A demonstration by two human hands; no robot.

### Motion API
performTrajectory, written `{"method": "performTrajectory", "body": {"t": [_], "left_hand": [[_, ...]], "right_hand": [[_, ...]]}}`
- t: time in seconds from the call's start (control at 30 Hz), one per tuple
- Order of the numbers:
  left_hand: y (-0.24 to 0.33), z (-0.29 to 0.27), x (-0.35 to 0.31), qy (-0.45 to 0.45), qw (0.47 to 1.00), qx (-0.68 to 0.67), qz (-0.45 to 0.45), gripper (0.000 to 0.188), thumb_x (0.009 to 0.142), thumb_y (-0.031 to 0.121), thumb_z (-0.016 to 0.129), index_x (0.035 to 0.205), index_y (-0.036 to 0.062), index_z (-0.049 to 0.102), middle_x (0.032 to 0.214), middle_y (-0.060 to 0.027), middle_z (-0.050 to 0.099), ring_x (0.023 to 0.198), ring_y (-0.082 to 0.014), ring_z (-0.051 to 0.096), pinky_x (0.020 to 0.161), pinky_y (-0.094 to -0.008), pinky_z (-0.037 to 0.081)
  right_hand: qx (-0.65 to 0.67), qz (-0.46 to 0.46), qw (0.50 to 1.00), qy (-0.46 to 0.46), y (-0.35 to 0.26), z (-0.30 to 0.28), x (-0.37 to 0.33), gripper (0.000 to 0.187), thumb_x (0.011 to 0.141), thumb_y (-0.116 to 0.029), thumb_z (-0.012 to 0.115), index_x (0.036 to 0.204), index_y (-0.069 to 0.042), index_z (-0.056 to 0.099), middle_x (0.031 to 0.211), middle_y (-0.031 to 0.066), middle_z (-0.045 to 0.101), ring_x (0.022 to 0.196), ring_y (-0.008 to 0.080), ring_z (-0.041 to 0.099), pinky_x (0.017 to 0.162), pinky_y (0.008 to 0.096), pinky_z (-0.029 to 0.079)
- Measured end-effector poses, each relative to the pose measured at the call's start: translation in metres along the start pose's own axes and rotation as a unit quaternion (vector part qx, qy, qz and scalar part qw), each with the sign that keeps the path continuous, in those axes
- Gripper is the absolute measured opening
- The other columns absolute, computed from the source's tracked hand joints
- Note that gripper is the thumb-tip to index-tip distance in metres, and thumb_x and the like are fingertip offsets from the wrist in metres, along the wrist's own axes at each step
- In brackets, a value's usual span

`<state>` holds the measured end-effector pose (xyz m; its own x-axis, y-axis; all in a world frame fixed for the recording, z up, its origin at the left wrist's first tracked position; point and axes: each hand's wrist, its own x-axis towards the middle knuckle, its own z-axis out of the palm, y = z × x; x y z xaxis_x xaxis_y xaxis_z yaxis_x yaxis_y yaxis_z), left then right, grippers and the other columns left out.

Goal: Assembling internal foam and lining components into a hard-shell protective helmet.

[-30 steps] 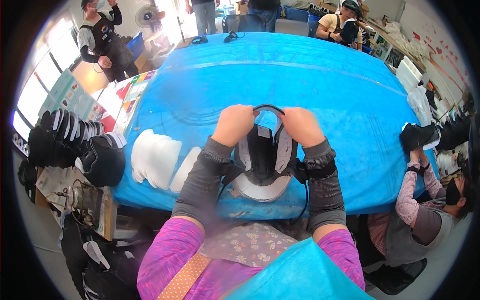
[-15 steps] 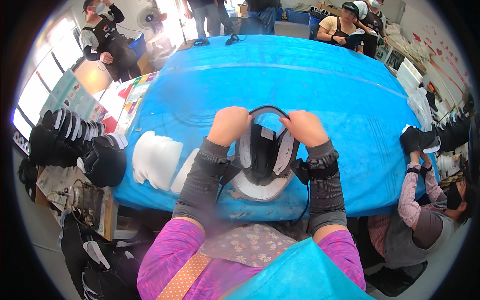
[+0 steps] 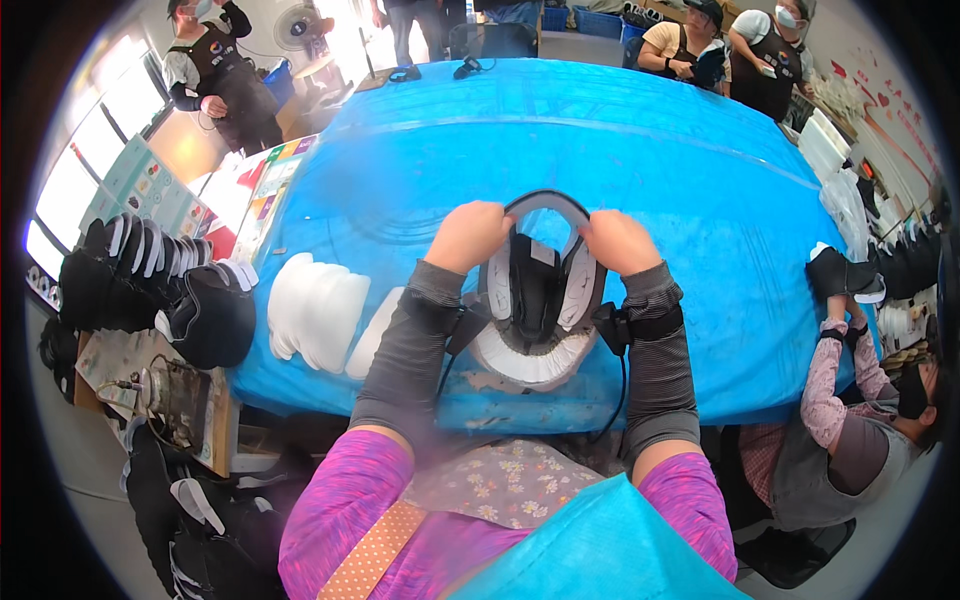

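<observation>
In front of me at the near edge of the table stands a black shoe upper (image 3: pixel 535 275) with a grey inner lining and a whitish gathered toe edge nearest me. My left hand (image 3: pixel 470 238) is closed on the left side of its far collar rim. Opposite it, my right hand (image 3: pixel 622 243) pinches the right side of the same rim, so the collar arches between both hands. Inside the opening a black tongue and pale side linings show. My fingertips are partly hidden behind the rim. Left of my left forearm lie a stack of white curved pads (image 3: pixel 315 310) and one separate white pad (image 3: pixel 377 332).
A blue sheet covers the large table (image 3: pixel 560 130). Black shoe uppers (image 3: pixel 210 315) stand in a row at the left, above a small metal device (image 3: pixel 170 395). A co-worker (image 3: pixel 850 440) at the right handles a black upper (image 3: pixel 842 275). Several people stand beyond the table.
The shoe upper's collar looks slightly higher and wider between my hands, both still gripping it. At the back right, a standing person has leaned and shifted.
</observation>
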<state>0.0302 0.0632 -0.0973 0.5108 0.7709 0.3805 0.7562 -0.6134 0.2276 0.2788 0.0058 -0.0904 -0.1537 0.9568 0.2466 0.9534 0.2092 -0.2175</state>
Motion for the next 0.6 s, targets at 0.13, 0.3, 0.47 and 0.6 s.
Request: {"method": "performTrajectory", "body": {"t": [0.13,0.3,0.47,0.6], "left_hand": [[0.034,-0.009,0.004,0.106,0.994,-0.028,-0.013,0.038,0.1,0.03,0.054,0.077,0.0004,0.065,0.071,-0.0227,0.065,0.069,-0.0426,0.065,0.063,-0.0524,0.051],[0.083,-0.007,-0.008,0.114,0.989,-0.089,-0.023,0.033,0.099,0.026,0.057,0.079,0.0003,0.063,0.07,-0.0251,0.063,0.065,-0.0443,0.062,0.056,-0.0515,0.048],[0.089,-0.013,-0.007,0.157,0.987,-0.03,0.028,0.032,0.097,0.025,0.059,0.077,-0.0005,0.063,0.069,-0.0232,0.062,0.063,-0.0425,0.062,0.054,-0.0491,0.047],[0.091,-0.014,-0.005,0.161,0.982,-0.101,0.005,0.037,0.097,0.026,0.06,0.073,-0.0026,0.062,0.067,-0.0256,0.061,0.064,-0.0444,0.061,0.054,-0.0491,0.046]], "right_hand": [[-0.005,0.002,0.988,0.157,-0.021,-0.011,-0.003,0.023,0.093,-0.019,0.062,0.08,-0.001,0.063,0.074,0.0217,0.066,0.073,0.0416,0.067,0.063,0.0488,0.053],[-0.068,0.005,0.964,0.256,-0.077,-0.023,-0.025,0.014,0.086,-0.009,0.064,0.08,-0.003,0.054,0.06,0.0129,0.063,0.057,0.0278,0.069,0.047,0.0361,0.052],[-0.06,-0.004,0.966,0.252,-0.086,-0.034,-0.032,0.015,0.077,-0.005,0.067,0.08,0.003,0.055,0.058,0.0116,0.061,0.057,0.0253,0.069,0.046,0.0324,0.051],[-0.111,-0.013,0.959,0.262,-0.085,-0.038,-0.036,0.021,0.074,-0.006,0.067,0.087,0.009,0.06,0.059,0.011,0.062,0.056,0.0217,0.069,0.046,0.0295,0.05]]}}
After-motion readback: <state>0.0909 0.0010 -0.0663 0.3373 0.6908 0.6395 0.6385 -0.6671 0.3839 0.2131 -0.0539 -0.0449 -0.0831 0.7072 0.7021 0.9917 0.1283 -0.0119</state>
